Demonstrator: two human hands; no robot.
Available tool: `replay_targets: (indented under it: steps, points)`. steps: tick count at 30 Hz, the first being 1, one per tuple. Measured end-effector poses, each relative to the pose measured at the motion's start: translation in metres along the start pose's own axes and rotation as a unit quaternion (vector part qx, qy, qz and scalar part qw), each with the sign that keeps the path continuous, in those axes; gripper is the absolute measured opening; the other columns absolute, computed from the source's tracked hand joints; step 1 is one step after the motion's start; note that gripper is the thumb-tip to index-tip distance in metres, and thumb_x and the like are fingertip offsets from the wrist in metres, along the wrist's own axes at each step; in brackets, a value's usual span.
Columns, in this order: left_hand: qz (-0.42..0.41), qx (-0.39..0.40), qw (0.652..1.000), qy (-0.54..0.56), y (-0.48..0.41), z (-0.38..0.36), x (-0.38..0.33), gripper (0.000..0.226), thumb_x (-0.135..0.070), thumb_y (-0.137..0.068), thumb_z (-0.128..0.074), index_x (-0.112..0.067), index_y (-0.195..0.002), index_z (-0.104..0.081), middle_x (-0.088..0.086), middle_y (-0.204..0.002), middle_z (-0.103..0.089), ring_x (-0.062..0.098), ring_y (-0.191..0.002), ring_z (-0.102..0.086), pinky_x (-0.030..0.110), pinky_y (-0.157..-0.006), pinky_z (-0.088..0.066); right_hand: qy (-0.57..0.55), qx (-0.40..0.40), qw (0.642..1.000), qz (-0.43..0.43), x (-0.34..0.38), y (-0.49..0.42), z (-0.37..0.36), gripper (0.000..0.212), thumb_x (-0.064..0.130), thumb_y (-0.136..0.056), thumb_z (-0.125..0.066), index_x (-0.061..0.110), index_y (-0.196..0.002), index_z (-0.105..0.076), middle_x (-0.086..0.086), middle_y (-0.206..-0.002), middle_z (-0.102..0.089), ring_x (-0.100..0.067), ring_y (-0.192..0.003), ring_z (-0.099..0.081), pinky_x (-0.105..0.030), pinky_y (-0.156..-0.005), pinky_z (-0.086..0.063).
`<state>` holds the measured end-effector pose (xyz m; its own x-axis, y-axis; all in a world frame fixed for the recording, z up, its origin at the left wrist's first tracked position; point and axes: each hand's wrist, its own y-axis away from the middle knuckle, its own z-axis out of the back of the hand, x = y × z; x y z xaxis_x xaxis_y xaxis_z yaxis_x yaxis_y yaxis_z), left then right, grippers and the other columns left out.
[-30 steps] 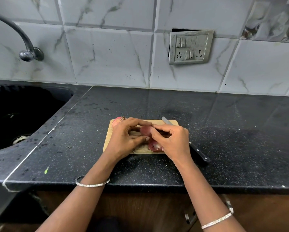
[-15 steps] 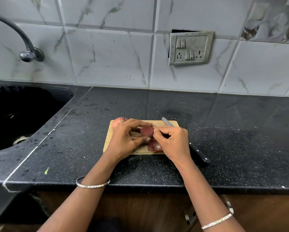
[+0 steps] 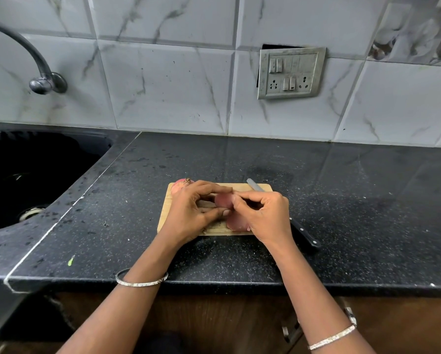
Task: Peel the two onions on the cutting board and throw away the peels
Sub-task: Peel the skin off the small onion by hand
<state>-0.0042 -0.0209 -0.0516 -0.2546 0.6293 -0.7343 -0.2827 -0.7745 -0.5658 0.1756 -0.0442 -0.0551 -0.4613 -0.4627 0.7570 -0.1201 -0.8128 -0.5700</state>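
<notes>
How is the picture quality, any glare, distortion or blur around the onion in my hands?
Head view: wide-angle distortion bows the wall tiles; a soft sheen lies on the dark countertop near them; light is even, shadows faint; the onion held between left hand and right hand looks sharp.

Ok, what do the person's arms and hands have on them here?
No sleeves or gloves: both forearms are bare. The left hand and right hand show no rings. A thin silver-coloured bangle circles each wrist, the left bangle and the right bangle.
</notes>
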Motion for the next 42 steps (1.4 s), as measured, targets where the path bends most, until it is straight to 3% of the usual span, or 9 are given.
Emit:
replay_targets:
  steps: [5,10,17,21,29,32,34,39,42]
  points:
    - [0.002,0.006,1.0,-0.01,-0.001,0.0,0.001,0.044,-0.009,-0.073,-0.089,-0.013,-0.115,-0.075,0.0,-0.113,-0.071,0.003,-0.103,-0.068,0.01,-0.089,-0.05,0.012,-0.023,1.0,-0.012,-0.003,0.001,0.001,0.009,0.016,-0.086,-0.075,0.02,-0.081,-0.081,0.007,-0.07,-0.076,-0.016,-0.107,-0.072,-0.047,-0.095,-0.054]
    - [0.013,-0.007,1.0,0.001,-0.001,-0.001,0.002,0.046,-0.006,-0.072,-0.089,-0.013,-0.116,-0.075,0.0,-0.112,-0.07,0.002,-0.101,-0.068,0.012,-0.089,-0.052,0.002,-0.035,0.999,-0.028,0.0,0.0,-0.001,0.012,0.026,-0.08,-0.072,0.028,-0.085,-0.082,0.034,-0.075,-0.069,-0.007,-0.127,-0.059,-0.044,-0.097,-0.054]
    - [0.017,-0.034,0.999,-0.01,-0.001,-0.003,0.003,0.044,-0.003,-0.071,-0.089,-0.017,-0.111,-0.077,0.001,-0.109,-0.068,0.008,-0.092,-0.072,0.016,-0.077,-0.058,-0.012,-0.024,0.999,0.025,0.011,0.002,0.001,0.008,0.01,-0.081,-0.083,0.018,-0.081,-0.081,0.03,-0.074,-0.069,0.023,-0.084,-0.06,-0.052,-0.108,-0.045]
    - [0.02,-0.025,0.999,-0.011,0.0,-0.004,0.001,0.042,-0.004,-0.071,-0.09,-0.015,-0.11,-0.076,0.001,-0.109,-0.068,0.01,-0.091,-0.072,0.018,-0.074,-0.06,-0.013,-0.024,0.999,0.018,0.009,0.001,0.001,0.006,0.007,-0.082,-0.081,0.013,-0.081,-0.08,0.028,-0.072,-0.069,0.02,-0.083,-0.061,-0.048,-0.112,-0.042]
    - [0.034,-0.008,0.999,0.008,0.001,-0.005,-0.002,0.043,-0.004,-0.072,-0.088,-0.014,-0.112,-0.075,0.002,-0.109,-0.067,0.011,-0.092,-0.072,0.022,-0.074,-0.061,0.026,0.0,1.0,0.013,0.011,0.001,-0.002,0.005,0.006,-0.089,-0.073,0.006,-0.084,-0.072,0.02,-0.084,-0.063,-0.018,-0.111,-0.048,-0.05,-0.114,-0.037]
    - [0.042,-0.007,0.999,0.028,0.001,-0.005,-0.002,0.042,0.0,-0.073,-0.087,-0.01,-0.111,-0.074,0.003,-0.111,-0.068,0.009,-0.094,-0.073,0.022,-0.076,-0.061,0.042,0.008,0.999,0.009,0.008,0.001,-0.002,0.005,0.007,-0.092,-0.068,0.008,-0.088,-0.07,0.017,-0.089,-0.06,-0.013,-0.105,-0.054,-0.023,-0.097,-0.048]
    - [0.047,-0.011,0.998,0.038,0.0,-0.005,-0.001,0.041,0.002,-0.072,-0.087,-0.008,-0.11,-0.073,0.004,-0.112,-0.07,0.01,-0.095,-0.074,0.021,-0.077,-0.06,0.042,-0.005,0.999,-0.001,0.006,0.0,-0.001,0.005,0.007,-0.094,-0.066,0.009,-0.09,-0.069,0.01,-0.091,-0.061,-0.008,-0.102,-0.056,-0.003,-0.076,-0.042]
    - [0.063,-0.009,0.996,0.062,0.0,-0.004,0.001,0.041,0.002,-0.073,-0.086,-0.008,-0.11,-0.071,0.002,-0.114,-0.071,0.013,-0.096,-0.074,0.022,-0.081,-0.06,0.054,-0.029,0.998,-0.019,-0.004,-0.002,-0.001,0.003,0.013,-0.095,-0.066,0.014,-0.094,-0.068,-0.003,-0.108,-0.069,-0.005,-0.111,-0.059,-0.004,-0.079,-0.042]
    - [0.065,-0.006,0.995,0.073,0.0,-0.005,0.001,0.041,0.003,-0.074,-0.086,-0.007,-0.111,-0.07,0.001,-0.113,-0.071,0.012,-0.095,-0.074,0.021,-0.081,-0.059,0.058,-0.041,0.997,-0.026,-0.009,-0.003,-0.002,0.003,0.015,-0.094,-0.066,0.014,-0.096,-0.068,-0.004,-0.113,-0.069,-0.013,-0.117,-0.061,-0.016,-0.084,-0.048]
